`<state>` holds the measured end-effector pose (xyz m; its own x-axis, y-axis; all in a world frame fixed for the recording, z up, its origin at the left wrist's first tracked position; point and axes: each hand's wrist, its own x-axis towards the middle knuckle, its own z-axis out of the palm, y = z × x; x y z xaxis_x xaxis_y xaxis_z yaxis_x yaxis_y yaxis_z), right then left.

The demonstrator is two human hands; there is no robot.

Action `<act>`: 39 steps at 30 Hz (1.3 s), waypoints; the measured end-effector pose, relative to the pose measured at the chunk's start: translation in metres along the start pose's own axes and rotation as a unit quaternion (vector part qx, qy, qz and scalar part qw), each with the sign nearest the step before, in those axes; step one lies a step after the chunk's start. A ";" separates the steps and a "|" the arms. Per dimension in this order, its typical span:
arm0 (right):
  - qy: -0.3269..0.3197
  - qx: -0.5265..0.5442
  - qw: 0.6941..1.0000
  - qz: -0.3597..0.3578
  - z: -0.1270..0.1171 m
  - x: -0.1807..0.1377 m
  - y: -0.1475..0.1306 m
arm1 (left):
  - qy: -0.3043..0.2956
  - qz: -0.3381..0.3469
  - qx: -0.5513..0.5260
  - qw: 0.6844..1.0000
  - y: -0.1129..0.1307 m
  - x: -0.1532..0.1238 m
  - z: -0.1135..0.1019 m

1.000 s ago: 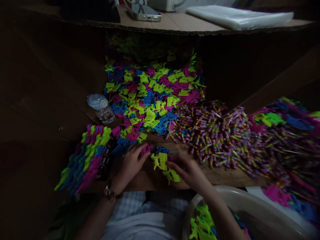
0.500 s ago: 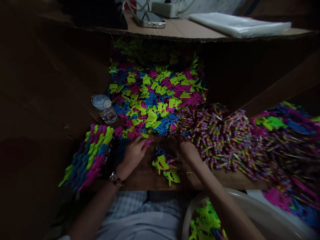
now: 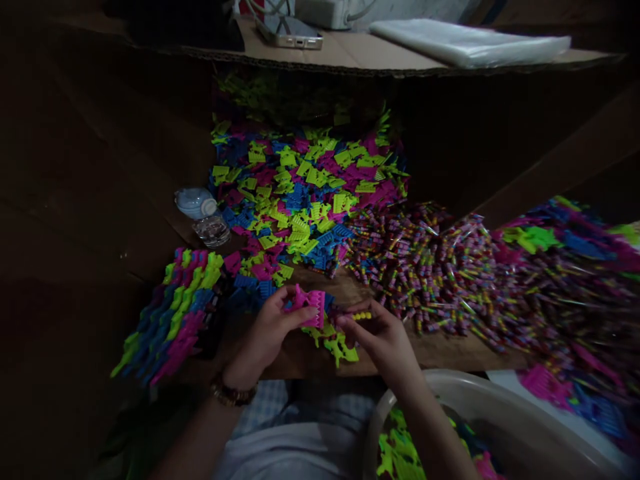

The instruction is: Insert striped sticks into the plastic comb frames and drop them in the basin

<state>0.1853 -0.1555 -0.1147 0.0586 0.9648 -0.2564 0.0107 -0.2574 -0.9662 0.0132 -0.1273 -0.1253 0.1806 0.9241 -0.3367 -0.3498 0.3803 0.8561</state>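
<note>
My left hand [image 3: 273,330] grips a pink plastic piece [image 3: 315,308] that has a toothed edge and a figure-shaped end. Close to its right side, my right hand [image 3: 383,337] pinches a small stick [image 3: 363,316] with yellow bead-like segments. Whether the stick touches the pink piece I cannot tell. Below them, yellow-green plastic pieces [image 3: 343,348] lie on the wooden board, partly covered by my hands. Beyond my hands spreads a heap of pink, blue and yellow-green plastic pieces [image 3: 300,193]. A pile of small pink-and-yellow sticks [image 3: 425,273] lies to the right.
Neat rows of stacked plastic pieces [image 3: 175,310] stand at left, near a clear bottle [image 3: 195,203]. A tub [image 3: 435,380] holding yellow-green pieces is at front right. Above, a cardboard shelf [image 3: 345,50] carries a phone [image 3: 290,33] and plastic bags [image 3: 465,41].
My left hand has drawn back from the heap with the pink piece. My right hand has come back from the stick pile with a stick, and both hands are now close together.
</note>
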 end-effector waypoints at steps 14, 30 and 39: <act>-0.136 0.144 0.980 0.033 -0.001 -0.001 0.014 | -0.096 -0.070 -0.042 0.992 -0.001 -0.009 -0.001; -0.123 0.116 0.985 -0.032 0.002 -0.022 0.026 | -0.128 -0.055 0.097 0.986 0.010 -0.021 -0.010; -0.074 0.014 0.990 -0.119 0.001 -0.030 0.028 | -0.079 -0.098 0.161 0.979 0.012 -0.029 0.001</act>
<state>0.1831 -0.1917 -0.1339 -0.0893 0.9958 -0.0197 -0.0212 -0.0217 -0.9995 0.0050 -0.1491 -0.1044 0.3635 0.8080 -0.4638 0.0093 0.4946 0.8690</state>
